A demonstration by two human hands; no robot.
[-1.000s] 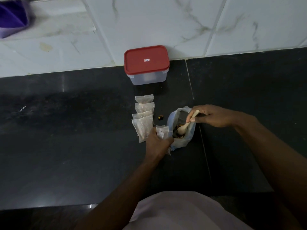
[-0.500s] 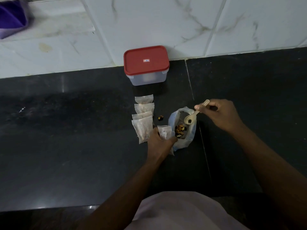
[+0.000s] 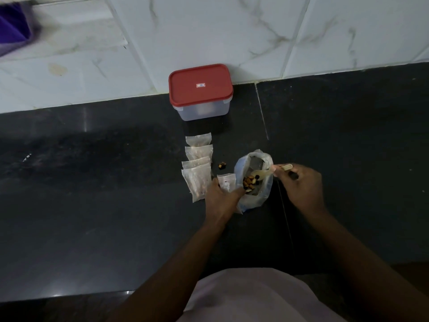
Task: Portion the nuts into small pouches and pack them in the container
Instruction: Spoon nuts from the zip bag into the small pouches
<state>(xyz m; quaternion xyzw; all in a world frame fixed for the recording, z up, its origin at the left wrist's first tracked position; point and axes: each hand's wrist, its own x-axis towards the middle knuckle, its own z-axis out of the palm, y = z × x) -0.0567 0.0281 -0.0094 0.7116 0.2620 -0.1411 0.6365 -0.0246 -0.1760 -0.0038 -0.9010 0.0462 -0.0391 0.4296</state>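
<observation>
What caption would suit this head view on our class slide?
Right hand holds a spoon at the open bag of nuts; left hand grips a small pouch beside it.

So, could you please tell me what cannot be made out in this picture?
All head view:
Red-lidded clear plastic container: contents hidden by lid and cloudy walls.
Small clear pouch: lower part covered by gripping left hand.
Pale spoon: handle partly covered by right hand pinching it.
Purple object, top left: cut off, blurred.
</observation>
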